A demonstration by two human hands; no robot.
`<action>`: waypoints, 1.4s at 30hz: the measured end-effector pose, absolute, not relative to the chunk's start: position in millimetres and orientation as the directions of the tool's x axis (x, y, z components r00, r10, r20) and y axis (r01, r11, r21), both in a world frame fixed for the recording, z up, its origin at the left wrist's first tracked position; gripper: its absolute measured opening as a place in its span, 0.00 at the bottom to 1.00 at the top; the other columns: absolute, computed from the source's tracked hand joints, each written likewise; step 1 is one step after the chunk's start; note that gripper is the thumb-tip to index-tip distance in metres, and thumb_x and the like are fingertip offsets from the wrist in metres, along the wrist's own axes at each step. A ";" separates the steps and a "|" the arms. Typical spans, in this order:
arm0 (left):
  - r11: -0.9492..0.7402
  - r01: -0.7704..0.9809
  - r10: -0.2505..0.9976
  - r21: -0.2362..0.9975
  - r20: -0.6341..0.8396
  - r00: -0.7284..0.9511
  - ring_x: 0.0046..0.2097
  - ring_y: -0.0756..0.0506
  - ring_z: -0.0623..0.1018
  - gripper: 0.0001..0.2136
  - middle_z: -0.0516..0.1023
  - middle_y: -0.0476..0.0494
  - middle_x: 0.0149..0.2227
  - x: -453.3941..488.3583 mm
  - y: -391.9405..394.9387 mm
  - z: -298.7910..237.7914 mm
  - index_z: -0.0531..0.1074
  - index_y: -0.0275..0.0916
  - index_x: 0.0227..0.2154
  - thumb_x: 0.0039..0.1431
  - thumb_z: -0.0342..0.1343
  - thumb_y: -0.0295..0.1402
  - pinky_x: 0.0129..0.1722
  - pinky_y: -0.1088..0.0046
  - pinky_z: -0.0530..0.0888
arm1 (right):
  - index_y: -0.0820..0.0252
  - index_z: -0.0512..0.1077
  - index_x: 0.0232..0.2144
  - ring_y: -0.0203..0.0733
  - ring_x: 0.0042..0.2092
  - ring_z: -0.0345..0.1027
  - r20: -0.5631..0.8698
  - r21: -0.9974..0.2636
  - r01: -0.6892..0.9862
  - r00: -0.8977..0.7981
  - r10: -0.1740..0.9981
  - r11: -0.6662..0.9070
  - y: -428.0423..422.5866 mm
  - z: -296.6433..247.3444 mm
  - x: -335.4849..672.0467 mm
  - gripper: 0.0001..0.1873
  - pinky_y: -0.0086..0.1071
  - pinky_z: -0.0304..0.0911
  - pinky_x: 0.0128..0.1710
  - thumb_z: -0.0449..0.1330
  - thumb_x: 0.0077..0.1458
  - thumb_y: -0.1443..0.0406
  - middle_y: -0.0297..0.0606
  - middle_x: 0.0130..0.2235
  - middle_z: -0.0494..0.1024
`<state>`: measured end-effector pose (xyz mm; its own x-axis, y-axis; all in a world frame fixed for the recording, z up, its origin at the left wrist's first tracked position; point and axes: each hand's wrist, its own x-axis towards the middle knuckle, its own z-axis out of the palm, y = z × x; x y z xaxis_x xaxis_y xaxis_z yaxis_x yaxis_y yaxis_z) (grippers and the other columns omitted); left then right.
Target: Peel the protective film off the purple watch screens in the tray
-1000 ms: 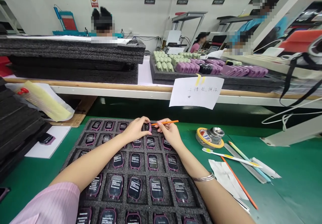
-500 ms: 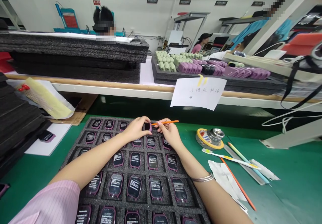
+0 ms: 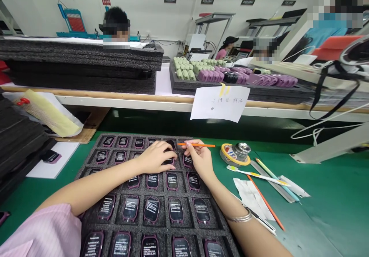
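Note:
A black foam tray [image 3: 83, 172] holds rows of purple-framed smartwatches [image 3: 176, 210], mostly screen up with white text showing. Over the tray's second row, my left hand [image 3: 157, 157] has its thumb and fingers curled around the edges of a dark-screened watch [image 3: 169, 161], which sits at its compartment. Just behind, another watch [image 3: 171, 143] lies in the back row. My right hand [image 3: 198, 155] pinches a thin orange stick [image 3: 201, 145], held nearly level with its tip pointing left above the tray's back right corner.
To the right on the green mat lie a yellow tape roll with a metal-topped jar [image 3: 235, 154], a toothbrush [image 3: 256, 175], another orange stick [image 3: 265, 203] and white paper [image 3: 249, 195]. Foam trays [image 3: 23, 126] are stacked at left. A shelf [image 3: 129, 99] crosses behind; co-workers sit beyond.
My left hand has set the raised watch down in the back row and moved nearer, onto a watch in the second row. My right hand has shifted slightly, still with the orange stick.

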<state>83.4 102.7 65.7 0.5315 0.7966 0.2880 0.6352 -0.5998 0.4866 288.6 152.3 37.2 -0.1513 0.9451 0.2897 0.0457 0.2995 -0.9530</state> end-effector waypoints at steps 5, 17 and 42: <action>-0.563 0.623 0.823 0.543 0.300 0.482 0.53 0.38 0.75 0.13 0.79 0.40 0.48 73.9 95.9 55.5 0.77 0.45 0.45 0.61 0.62 0.42 0.57 0.58 0.68 | 0.57 0.69 0.33 0.41 0.30 0.75 0.304 -0.944 0.069 -0.195 0.933 0.322 131.0 41.0 284.2 0.21 0.36 0.72 0.34 0.59 0.60 0.45 0.39 0.29 0.80; -0.432 0.605 0.899 0.669 0.264 0.349 0.53 0.36 0.78 0.32 0.77 0.38 0.52 78.3 98.1 51.1 0.66 0.42 0.55 0.49 0.72 0.40 0.55 0.57 0.74 | 0.55 0.67 0.33 0.44 0.33 0.78 0.359 -0.891 0.167 -0.306 0.882 0.421 130.3 39.9 280.7 0.21 0.37 0.73 0.37 0.55 0.63 0.45 0.39 0.30 0.79; -0.433 0.664 0.901 0.609 0.264 0.345 0.53 0.37 0.78 0.26 0.77 0.41 0.50 81.0 97.6 50.7 0.66 0.42 0.49 0.50 0.71 0.39 0.54 0.57 0.74 | 0.58 0.67 0.33 0.40 0.33 0.77 0.412 -0.850 0.199 -0.326 0.851 0.488 133.2 36.5 279.2 0.22 0.36 0.73 0.37 0.53 0.65 0.46 0.36 0.31 0.78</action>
<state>81.0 97.6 50.7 0.3452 0.9005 0.2644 0.6643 -0.4334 0.6089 279.2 133.2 36.5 -0.3259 0.8507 0.4125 0.1994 0.4883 -0.8496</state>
